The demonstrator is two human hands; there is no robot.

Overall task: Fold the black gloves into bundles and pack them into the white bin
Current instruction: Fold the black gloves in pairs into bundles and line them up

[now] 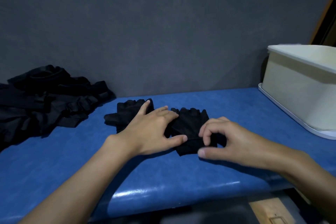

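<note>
By right hand (234, 138), black glove (190, 123) is pinched at cuff, left of white bin (294, 92). Second glove (127, 112), farther left, is pressed by spread left hand (152, 129).

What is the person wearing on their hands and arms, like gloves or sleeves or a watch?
Nothing at all. The left hand and the right hand are both bare, with no gloves, rings or watch. The left forearm and the right forearm are bare too; no sleeve shows anywhere in the picture. The nails that show look short and plain.
</note>
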